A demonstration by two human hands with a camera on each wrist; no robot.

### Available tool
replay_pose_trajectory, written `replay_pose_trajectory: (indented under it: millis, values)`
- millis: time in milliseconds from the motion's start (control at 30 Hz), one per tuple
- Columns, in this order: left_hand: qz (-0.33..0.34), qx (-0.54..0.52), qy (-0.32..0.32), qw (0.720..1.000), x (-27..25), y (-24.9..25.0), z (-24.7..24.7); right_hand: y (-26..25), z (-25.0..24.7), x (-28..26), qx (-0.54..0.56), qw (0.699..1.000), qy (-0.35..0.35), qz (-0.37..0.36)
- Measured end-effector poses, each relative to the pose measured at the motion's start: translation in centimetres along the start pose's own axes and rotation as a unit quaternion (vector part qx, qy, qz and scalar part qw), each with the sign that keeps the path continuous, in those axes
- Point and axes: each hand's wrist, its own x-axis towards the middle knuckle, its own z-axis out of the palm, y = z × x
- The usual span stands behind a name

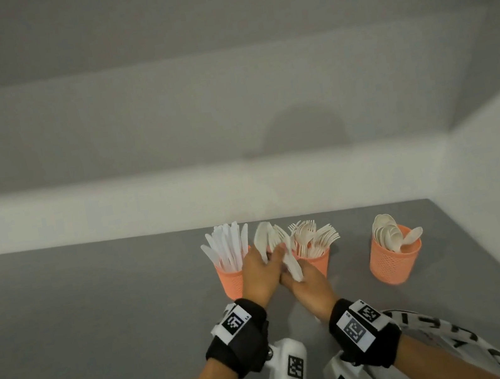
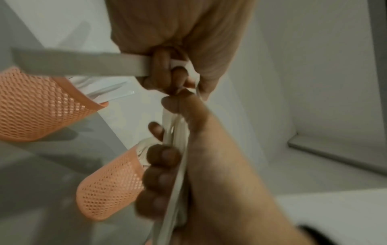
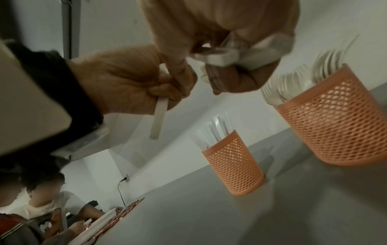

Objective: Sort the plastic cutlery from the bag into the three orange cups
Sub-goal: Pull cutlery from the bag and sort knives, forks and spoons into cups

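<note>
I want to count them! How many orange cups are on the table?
3. Knife cup behind the left hand, fork cup behind the right hand, spoon cup alone at right.

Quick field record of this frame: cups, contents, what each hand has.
left cup: knives
middle cup: forks
right cup: spoons
left hand: grips a mixed bundle of cutlery, heads up
right hand: pinches one white piece from that bundle; type unclear
bag: near right, patterned, on grey table
</note>
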Motion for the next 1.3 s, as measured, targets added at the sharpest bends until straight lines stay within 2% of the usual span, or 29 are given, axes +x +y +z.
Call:
replay_pose_trajectory:
  millis: [67,167,233,300,400,467,567,667,733,800,900,967,1033,1100,1167,1233,1300]
  values:
    - [-0.027,-0.061,0.030,0.997,0.6,0.9,-0.7,-0.1,-0.4,-0.2,0.016,1.000,-0.008,-0.021]
    - [-0.032,-0.159,0.107,0.981,1.7,2.7,-2.7,0.0,-0.9,-0.3,0.053,0.998,0.013,-0.031]
    - [-0.050,-0.193,0.158,0.967,2.6,3.0,-4.0,0.4,-1.0,-0.1,0.076,0.997,0.030,-0.015]
    - [-0.088,-0.217,0.176,0.956,3.1,2.7,-4.9,0.6,-0.9,0.0,0.092,0.995,0.043,0.006]
    - [-0.162,-0.303,0.143,0.928,2.8,1.5,-4.8,0.6,-0.8,0.2,0.097,0.994,0.051,0.020]
    - [-0.181,-0.328,0.109,0.921,2.0,0.5,-4.2,0.7,-0.6,0.3,0.084,0.995,0.055,0.014]
    - [-0.182,-0.255,0.061,0.948,0.7,-0.6,-3.0,0.1,-0.5,-0.1,0.041,0.998,0.043,-0.007]
    - [-0.154,-0.201,-0.007,0.967,-0.3,-0.8,-2.1,-0.5,-0.7,-0.7,-0.019,0.998,0.037,-0.041]
    - [-0.132,-0.198,-0.052,0.970,-0.6,-0.6,-1.5,0.0,-0.4,-0.6,-0.107,0.992,0.033,-0.054]
    - [-0.134,-0.205,-0.061,0.967,-0.6,-0.5,-1.0,0.2,0.2,-0.8,-0.176,0.982,0.019,-0.066]
    - [-0.156,-0.222,-0.057,0.961,-0.2,-0.4,-1.1,0.4,0.5,-1.0,-0.194,0.978,-0.008,-0.073]
    - [-0.153,-0.215,-0.081,0.961,0.2,-0.8,-1.4,-0.3,0.0,-1.1,-0.113,0.991,-0.047,-0.047]
    - [-0.139,-0.193,-0.115,0.965,0.4,-1.1,-1.8,-1.2,-0.5,-1.3,0.046,0.991,-0.124,0.033]
    - [-0.126,-0.175,-0.149,0.965,0.5,-1.3,-2.0,-2.0,-1.3,-1.4,0.189,0.954,-0.192,0.132]
    - [-0.105,-0.172,-0.186,0.962,0.5,-1.3,-2.0,-2.5,-1.9,-1.6,0.252,0.918,-0.238,0.195]
    - [-0.098,-0.172,-0.215,0.956,0.3,-1.1,-2.0,-2.6,-2.2,-1.6,0.282,0.894,-0.267,0.222]
    - [-0.105,-0.165,-0.225,0.955,0.2,-1.1,-2.1,-2.5,-2.3,-1.6,0.297,0.885,-0.283,0.219]
